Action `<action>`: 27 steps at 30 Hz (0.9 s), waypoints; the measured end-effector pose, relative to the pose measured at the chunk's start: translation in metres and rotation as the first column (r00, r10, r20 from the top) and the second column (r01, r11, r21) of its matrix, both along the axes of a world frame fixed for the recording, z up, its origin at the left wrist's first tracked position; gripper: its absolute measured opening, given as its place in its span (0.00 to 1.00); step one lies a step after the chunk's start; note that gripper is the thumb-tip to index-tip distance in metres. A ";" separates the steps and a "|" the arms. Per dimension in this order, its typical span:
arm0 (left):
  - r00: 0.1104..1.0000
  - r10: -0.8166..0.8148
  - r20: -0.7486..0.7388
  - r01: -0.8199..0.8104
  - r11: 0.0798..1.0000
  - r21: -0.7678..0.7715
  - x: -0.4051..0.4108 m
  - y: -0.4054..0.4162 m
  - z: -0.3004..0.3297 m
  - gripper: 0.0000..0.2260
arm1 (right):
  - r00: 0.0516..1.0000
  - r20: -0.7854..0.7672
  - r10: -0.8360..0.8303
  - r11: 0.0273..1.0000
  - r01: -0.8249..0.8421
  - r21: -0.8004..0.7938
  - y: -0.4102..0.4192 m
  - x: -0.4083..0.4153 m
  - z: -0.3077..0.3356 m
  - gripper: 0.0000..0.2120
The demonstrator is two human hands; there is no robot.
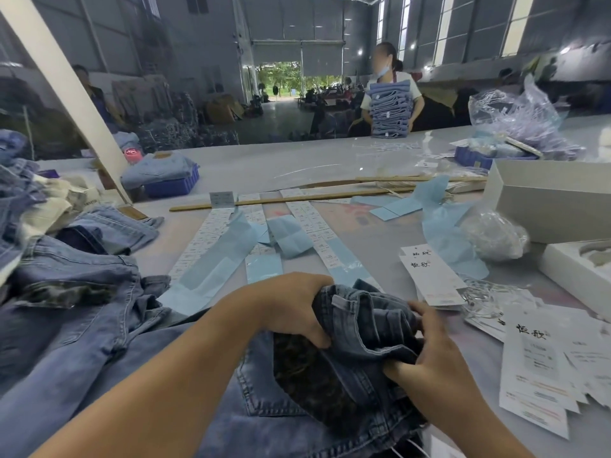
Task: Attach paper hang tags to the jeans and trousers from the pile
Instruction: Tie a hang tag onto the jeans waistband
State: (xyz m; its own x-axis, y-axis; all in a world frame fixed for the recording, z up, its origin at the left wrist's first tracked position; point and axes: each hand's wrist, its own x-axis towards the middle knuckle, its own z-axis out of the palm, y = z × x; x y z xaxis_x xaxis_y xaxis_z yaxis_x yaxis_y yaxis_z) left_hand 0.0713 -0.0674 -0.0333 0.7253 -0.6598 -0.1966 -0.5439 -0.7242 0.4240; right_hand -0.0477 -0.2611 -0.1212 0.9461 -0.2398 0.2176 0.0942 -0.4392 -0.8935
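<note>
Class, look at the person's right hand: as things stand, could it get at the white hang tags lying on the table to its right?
Probably yes. The hang tags lie uncovered just beyond the right hand, nothing between them. But that hand now grips the dark jeans and must let go first.

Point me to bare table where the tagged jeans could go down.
Widest free patch: far table between the blue basket and the wooden sticks. A smaller gap sits between the label strips and hang tags. Crowded: denim pile left, tags and white boxes right.
</note>
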 end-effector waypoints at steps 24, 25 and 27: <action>0.926 0.304 -0.223 -0.366 0.584 -0.724 -0.043 0.090 0.053 0.10 | 0.893 0.354 -0.278 0.909 0.363 -0.203 0.060 0.031 0.061 0.39; 0.923 0.310 -0.228 -0.371 0.555 -0.745 -0.043 0.093 0.057 0.10 | 0.924 0.286 -0.256 0.955 0.287 -0.074 0.063 0.031 0.058 0.43; 0.913 0.322 -0.249 -0.388 0.504 -0.772 -0.044 0.099 0.065 0.10 | 0.960 0.265 -0.092 0.965 0.020 0.262 0.069 0.032 0.052 0.46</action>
